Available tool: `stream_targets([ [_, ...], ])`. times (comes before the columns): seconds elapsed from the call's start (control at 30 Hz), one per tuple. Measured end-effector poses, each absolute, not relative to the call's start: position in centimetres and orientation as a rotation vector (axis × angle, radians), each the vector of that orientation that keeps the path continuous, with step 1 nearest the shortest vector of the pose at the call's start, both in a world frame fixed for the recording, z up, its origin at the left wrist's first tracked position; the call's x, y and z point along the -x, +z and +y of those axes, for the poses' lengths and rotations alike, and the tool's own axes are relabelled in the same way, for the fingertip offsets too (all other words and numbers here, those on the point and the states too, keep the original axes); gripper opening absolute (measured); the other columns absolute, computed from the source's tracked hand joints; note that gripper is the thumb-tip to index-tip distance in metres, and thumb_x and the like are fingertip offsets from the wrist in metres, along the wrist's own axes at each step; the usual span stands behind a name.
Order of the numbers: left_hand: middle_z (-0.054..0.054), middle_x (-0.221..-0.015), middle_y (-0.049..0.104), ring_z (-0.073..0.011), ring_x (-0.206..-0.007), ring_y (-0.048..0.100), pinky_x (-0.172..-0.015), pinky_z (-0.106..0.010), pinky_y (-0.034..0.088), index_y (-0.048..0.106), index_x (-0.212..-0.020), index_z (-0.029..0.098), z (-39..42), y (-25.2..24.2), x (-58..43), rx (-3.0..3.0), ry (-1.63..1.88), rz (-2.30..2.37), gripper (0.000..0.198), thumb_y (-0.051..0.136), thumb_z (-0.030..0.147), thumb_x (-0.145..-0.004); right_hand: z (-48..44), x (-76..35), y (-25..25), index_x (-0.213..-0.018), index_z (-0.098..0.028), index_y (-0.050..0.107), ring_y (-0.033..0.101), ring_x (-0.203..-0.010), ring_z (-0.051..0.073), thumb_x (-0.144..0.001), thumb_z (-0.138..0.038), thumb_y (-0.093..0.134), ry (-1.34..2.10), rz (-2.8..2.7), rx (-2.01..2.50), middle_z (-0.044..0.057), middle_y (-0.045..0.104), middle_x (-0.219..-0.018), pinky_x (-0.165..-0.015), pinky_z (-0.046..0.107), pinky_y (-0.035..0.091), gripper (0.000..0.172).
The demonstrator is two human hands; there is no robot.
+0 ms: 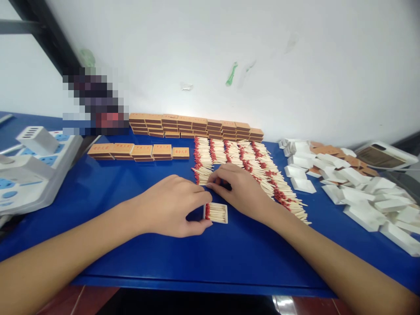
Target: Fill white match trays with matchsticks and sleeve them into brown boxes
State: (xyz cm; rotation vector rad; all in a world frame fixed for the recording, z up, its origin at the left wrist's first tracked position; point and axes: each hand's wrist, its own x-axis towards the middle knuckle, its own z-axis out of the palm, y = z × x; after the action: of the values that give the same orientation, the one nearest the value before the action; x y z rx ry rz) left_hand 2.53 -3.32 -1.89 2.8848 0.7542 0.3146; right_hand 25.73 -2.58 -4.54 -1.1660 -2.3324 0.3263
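Note:
A small white matchbox tray (217, 213) lies on the blue table with red-headed matches in it. My left hand (170, 205) grips its left end between thumb and fingers. Just beyond the tray, my right hand (244, 190) is closed in a pinch at the near edge of the matches (201, 174). Some red shows in the gap behind its thumb, but what the fingertips hold is hidden. Loose matches (262, 168) are laid out in several rows beyond and beside this hand, heads mostly to the left.
Stacked orange matchboxes (193, 124) line the wall, with a shorter row (131, 151) in front at left. White empty trays (364, 192) and orange sleeves (330, 150) are heaped at right, near a phone-like device (377, 156). A power strip (42, 175) stands at left.

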Motion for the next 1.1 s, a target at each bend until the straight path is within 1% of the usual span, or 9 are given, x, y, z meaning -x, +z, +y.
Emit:
stream_targets([
  [0.13,0.0,-0.083,0.075,-0.0177,-0.07,0.068,-0.061,-0.033,0.037,0.073,-0.092,0.021,-2.9,-1.8,-2.4,-2.897,0.297,0.775,0.026,0.065,0.045,-0.095,-2.6,-26.2,-4.5,-0.092,-0.02,0.065,0.061,-0.084,0.02,-0.101,-0.019,0.065,0.32,-2.381,1.233,0.004,0.067,-0.088,-0.072,0.032,0.046,0.009],
  [0.33,0.0,-0.082,0.074,-0.0174,-0.069,0.067,-0.06,-0.034,0.036,0.074,-0.094,0.02,-2.8,-1.9,-2.4,-2.88,0.29,0.768,0.026,0.065,0.045,-0.095,-2.9,-26.5,-4.3,-0.095,-0.019,0.064,0.063,-0.092,0.023,-0.103,-0.019,0.064,0.226,-2.452,1.233,0.007,0.068,-0.094,-0.078,0.035,0.049,0.008],
  [0.53,0.0,-0.078,0.072,-0.0179,-0.068,0.066,-0.059,-0.033,0.035,0.074,-0.095,0.02,-2.7,-1.9,-2.4,-2.862,0.266,0.778,0.028,0.062,0.046,-0.097,-3.0,-26.5,-3.8,-0.095,-0.019,0.063,0.064,-0.09,0.024,-0.103,-0.02,0.063,0.211,-2.517,1.262,0.008,0.069,-0.096,-0.077,0.036,0.051,0.008],
  [0.73,0.0,-0.08,0.073,-0.0172,-0.069,0.066,-0.06,-0.032,0.035,0.074,-0.098,0.02,-2.4,-1.8,-2.2,-2.878,0.261,0.795,0.027,0.063,0.045,-0.098,-3.2,-27.4,-3.3,-0.096,-0.02,0.063,0.066,-0.092,0.025,-0.106,-0.019,0.056,0.137,-2.552,1.266,0.01,0.07,-0.098,-0.079,0.039,0.053,0.012],
  [0.83,0.001,-0.079,0.072,-0.017,-0.067,0.065,-0.059,-0.033,0.034,0.074,-0.098,0.02,-2.3,-1.7,-2.2,-2.879,0.254,0.798,0.027,0.063,0.045,-0.097,-3.3,-27.4,-3.2,-0.098,-0.02,0.062,0.065,-0.092,0.025,-0.105,-0.022,0.06,0.145,-2.544,1.244,0.01,0.07,-0.1,-0.078,0.038,0.053,0.008],
  [0.93,0.001,-0.079,0.072,-0.0177,-0.068,0.065,-0.06,-0.033,0.034,0.074,-0.098,0.02,-2.3,-1.8,-2.2,-2.879,0.239,0.798,0.029,0.062,0.046,-0.098,-3.3,-27.0,-3.3,-0.096,-0.02,0.062,0.065,-0.089,0.024,-0.104,-0.024,0.063,0.166,-2.54,1.25,0.009,0.07,-0.099,-0.076,0.037,0.052,0.009],
  [1.1,0.001,-0.081,0.073,-0.017,-0.068,0.064,-0.06,-0.033,0.034,0.074,-0.099,0.02,-2.4,-1.8,-2.2,-2.863,0.236,0.798,0.027,0.062,0.044,-0.098,-3.1,-26.8,-3.4,-0.092,-0.018,0.064,0.066,-0.087,0.025,-0.104,-0.022,0.063,0.13,-2.564,1.302,0.01,0.07,-0.094,-0.076,0.037,0.051,0.013],
])
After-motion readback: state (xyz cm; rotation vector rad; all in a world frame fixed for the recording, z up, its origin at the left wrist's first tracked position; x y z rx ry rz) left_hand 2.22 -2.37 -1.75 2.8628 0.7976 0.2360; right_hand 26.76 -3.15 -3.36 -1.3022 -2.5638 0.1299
